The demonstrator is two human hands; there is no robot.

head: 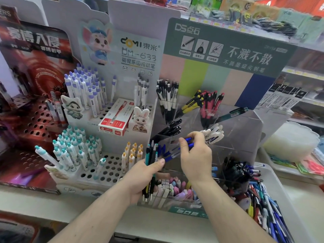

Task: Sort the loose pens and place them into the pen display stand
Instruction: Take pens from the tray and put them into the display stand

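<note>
My left hand (145, 178) grips a bunch of pens (151, 155), black, teal and blue, held upright in front of the clear acrylic pen display stand (245, 137). My right hand (196, 155) pinches a blue pen (188, 145) over a middle compartment of the stand. Other compartments hold black-and-white pens (167, 100), yellow pens (192, 103), pink pens (211, 106), a green pen (233, 113), black pens (172, 128) and white pens (213, 134). A white tray (280, 195) at the right holds several loose pens (266, 207).
A white perforated stand (112, 169) with purple, teal and orange capped pens sits at the left, with a red pen box (115, 118) on it. A dark red display (31, 109) stands further left. Erasers (175, 188) fill the stand's front row. Shelves and plastic containers (292, 139) lie at the right.
</note>
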